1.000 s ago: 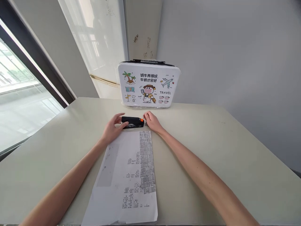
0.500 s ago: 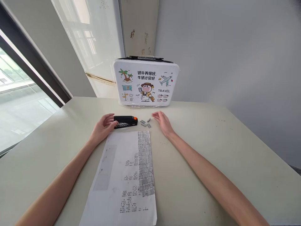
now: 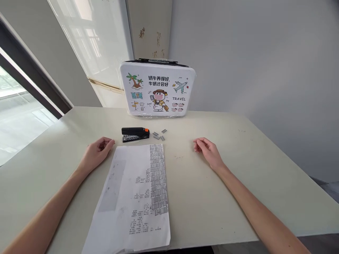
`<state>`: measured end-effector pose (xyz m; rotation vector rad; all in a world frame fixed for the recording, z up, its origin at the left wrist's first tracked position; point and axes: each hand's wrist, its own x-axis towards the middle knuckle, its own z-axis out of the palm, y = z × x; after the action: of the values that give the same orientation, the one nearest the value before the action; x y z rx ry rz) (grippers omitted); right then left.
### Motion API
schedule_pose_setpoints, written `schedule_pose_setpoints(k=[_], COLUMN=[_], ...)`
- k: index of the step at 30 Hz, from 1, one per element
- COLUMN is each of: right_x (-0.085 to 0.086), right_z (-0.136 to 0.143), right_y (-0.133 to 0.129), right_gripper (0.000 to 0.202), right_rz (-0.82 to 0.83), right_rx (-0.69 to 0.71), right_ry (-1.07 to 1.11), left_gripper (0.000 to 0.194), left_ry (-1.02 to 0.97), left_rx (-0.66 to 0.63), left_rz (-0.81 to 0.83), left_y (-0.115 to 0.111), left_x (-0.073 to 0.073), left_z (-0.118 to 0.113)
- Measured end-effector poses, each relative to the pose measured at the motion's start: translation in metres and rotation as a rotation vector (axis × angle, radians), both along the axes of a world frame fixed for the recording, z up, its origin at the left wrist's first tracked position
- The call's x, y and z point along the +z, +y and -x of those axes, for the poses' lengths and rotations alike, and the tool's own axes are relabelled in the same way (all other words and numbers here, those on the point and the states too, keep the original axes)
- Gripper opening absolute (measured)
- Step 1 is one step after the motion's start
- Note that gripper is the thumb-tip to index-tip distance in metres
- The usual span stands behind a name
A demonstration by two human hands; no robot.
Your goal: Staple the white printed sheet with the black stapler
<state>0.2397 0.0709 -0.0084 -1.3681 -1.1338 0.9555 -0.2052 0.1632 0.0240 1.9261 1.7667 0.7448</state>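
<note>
My left hand point(image 3: 98, 151) rests on the table left of the stapler, its fingers curled in and nothing in them. On the right, my right hand point(image 3: 208, 150) also lies on the table, loosely closed and holding nothing. A black stapler point(image 3: 135, 134) with an orange button lies between them, nearer the left hand and apart from it. Just to its right are several small strips of staples point(image 3: 159, 135). A printed sheet of paper point(image 3: 132, 190), partly covered with dense pen strokes along its right side, lies below the stapler.
A white case point(image 3: 159, 90) with cartoon travel pictures stands upright in clear wrap at the back of the table point(image 3: 201, 211). Behind it are a glossy white cabinet-like surface point(image 3: 103, 31) and a grey wall point(image 3: 238, 53). A window point(image 3: 21, 116) is at the left.
My left hand has let go of the stapler and drawn back to the left. My right hand has moved away from the staple strips, rightward and nearer, and its fingers have curled.
</note>
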Motion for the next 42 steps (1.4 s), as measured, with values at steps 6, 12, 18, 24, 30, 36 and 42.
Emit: schedule_pose_setpoints(k=[6, 12, 18, 24, 30, 36, 42], right_x=[-0.001, 0.0, 0.002, 0.003, 0.003, 0.004, 0.004], right_z=[-0.002, -0.001, 0.001, 0.001, 0.0, 0.0, 0.001], right_y=[0.001, 0.001, 0.001, 0.001, 0.0, -0.002, -0.004], right_gripper=[0.037, 0.037, 0.039, 0.041, 0.04, 0.039, 0.037], right_rz=[0.003, 0.006, 0.002, 0.004, 0.015, 0.014, 0.019], right_rx=[-0.01, -0.02, -0.009, -0.002, 0.02, 0.045, 0.058], right_ry=[-0.014, -0.016, -0.021, -0.017, -0.012, -0.034, -0.053], left_gripper=[0.04, 0.039, 0.049, 0.061, 0.062, 0.066, 0.053], left_ry=[0.017, -0.041, -0.101, -0.08, 0.045, -0.12, -0.229], left_rx=[-0.013, 0.025, 0.046, -0.23, -0.255, -0.194, -0.118], left_rz=[-0.007, 0.008, -0.09, -0.139, -0.004, 0.006, -0.185], left_y=[-0.001, 0.002, 0.012, 0.038, 0.051, 0.05, 0.027], left_x=[-0.001, -0.002, 0.005, 0.019, 0.02, 0.003, 0.025], left_z=[0.002, 0.002, -0.012, -0.037, -0.046, -0.042, -0.051])
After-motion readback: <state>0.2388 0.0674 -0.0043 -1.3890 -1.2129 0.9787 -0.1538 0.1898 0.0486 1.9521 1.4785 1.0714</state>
